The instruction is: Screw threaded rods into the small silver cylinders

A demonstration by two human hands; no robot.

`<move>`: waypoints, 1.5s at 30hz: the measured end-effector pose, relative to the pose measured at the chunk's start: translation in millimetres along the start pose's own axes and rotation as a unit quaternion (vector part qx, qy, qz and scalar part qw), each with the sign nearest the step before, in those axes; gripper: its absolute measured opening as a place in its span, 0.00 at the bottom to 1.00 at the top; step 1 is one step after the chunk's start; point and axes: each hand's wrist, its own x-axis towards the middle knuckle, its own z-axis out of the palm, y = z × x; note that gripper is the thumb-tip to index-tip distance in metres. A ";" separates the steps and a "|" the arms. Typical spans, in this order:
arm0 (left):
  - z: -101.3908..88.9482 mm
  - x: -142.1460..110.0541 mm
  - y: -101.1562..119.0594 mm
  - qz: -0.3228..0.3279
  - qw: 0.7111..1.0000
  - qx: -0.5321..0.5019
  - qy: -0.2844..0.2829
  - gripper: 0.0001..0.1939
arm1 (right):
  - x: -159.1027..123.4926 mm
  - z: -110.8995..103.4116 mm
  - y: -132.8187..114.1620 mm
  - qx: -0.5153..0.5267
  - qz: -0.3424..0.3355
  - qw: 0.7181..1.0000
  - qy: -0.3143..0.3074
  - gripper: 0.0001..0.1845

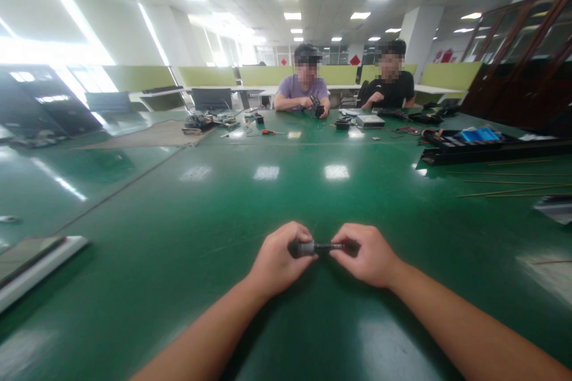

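Over the green table (pixel 214 202), my left hand (pixel 282 256) pinches a short grey cylinder (pixel 306 247) between thumb and fingers. A thin dark rod (pixel 322 246) runs from the cylinder toward the right, roughly level. On the rod's far end, the thumb and fingertips of my right hand (pixel 369 255) are closed. Both hands are near each other, with a small gap where the rod shows. Whether cylinder and rod are one piece, I cannot tell. My fingers hide part of each end.
Two people (pixel 308 86) sit across the table, one handling a black device (pixel 318 108). A red-handled screwdriver (pixel 269 131) lies before them. Black trays (pixel 478 149) and thin rods (pixel 513 182) are at right. A white-edged panel (pixel 49 262) lies at left.
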 end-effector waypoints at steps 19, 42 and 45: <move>-0.3 -0.1 -3.1 -0.001 1.000 0.008 0.006 0.10 | 0.0 -2.3 1.6 0.000 0.003 1.000 0.003 0.01; -3.3 0.6 -3.8 -0.009 1.000 0.018 0.019 0.10 | 0.2 -5.1 5.3 -0.008 0.006 1.000 0.009 0.02; -4.0 1.0 -5.2 -0.017 0.999 0.023 0.029 0.10 | 0.0 -4.7 6.0 -0.017 0.002 1.000 0.009 0.03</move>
